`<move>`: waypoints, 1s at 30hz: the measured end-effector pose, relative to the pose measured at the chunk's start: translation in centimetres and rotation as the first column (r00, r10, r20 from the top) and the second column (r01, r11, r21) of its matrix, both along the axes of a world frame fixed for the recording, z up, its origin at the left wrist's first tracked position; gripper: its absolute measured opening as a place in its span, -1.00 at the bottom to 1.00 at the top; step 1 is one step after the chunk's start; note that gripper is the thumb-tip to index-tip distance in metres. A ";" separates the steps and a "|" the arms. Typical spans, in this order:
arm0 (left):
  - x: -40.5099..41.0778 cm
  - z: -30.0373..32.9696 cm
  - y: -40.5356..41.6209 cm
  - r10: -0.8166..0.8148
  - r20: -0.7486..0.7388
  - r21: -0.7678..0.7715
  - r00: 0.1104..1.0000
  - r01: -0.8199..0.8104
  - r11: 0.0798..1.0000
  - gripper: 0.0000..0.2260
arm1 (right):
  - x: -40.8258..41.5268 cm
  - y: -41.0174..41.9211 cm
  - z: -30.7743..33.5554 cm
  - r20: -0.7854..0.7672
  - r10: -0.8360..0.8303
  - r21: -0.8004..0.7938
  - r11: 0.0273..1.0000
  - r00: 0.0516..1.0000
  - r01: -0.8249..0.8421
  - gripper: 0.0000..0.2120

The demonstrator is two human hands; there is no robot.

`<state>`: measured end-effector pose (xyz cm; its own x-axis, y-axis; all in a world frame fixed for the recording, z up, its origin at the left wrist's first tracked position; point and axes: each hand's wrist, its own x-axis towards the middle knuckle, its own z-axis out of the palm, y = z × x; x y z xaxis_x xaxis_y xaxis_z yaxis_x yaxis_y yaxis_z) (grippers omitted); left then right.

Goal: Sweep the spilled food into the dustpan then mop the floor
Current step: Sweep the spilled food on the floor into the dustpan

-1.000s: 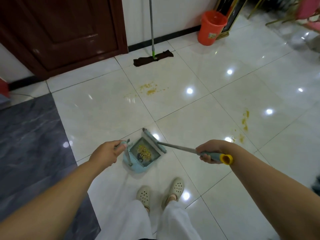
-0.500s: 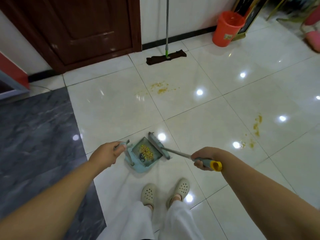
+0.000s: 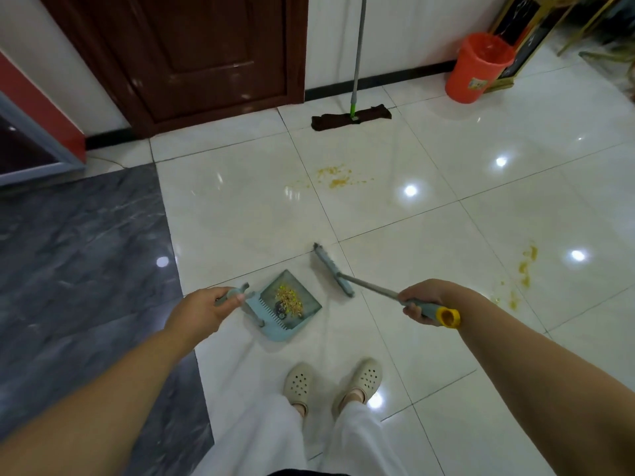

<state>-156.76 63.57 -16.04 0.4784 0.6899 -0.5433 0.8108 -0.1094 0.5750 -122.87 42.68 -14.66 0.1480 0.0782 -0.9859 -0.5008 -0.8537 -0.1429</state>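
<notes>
Left hand (image 3: 202, 309) closed round the dustpan (image 3: 287, 309) handle, pan on the floor holding one swept pile. Right of the dustpan, the broom (image 3: 332, 269) head has lifted clear of its mouth since a second ago, right hand (image 3: 424, 300) gripping the handle (next: spilled food (image 3: 338, 176) beyond, more (image 3: 525, 266) far right). Mop (image 3: 352, 116) untouched.

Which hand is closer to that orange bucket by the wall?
The right hand. It grips the broom handle below and left of the orange bucket. The left hand, on the dustpan, is farther left.
</notes>
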 end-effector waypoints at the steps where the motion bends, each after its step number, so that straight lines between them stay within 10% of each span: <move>1: -0.4 0.1 0.2 0.011 -0.003 -0.001 1.000 -0.011 1.000 -0.83 | -0.1 0.2 -0.3 0.021 -0.007 0.002 1.000 1.000 0.007 -0.87; 19: -1.7 1.0 1.1 0.035 -0.009 -0.325 0.999 -0.036 0.945 -0.73 | -7.9 3.6 -0.1 -0.144 0.069 0.046 0.997 0.987 -0.063 -0.94; 30: 2.2 1.5 -0.5 0.106 0.108 -0.139 0.988 -0.091 0.986 -0.72 | -6.9 2.8 4.8 -0.002 0.086 0.082 0.993 0.996 -0.085 -0.92</move>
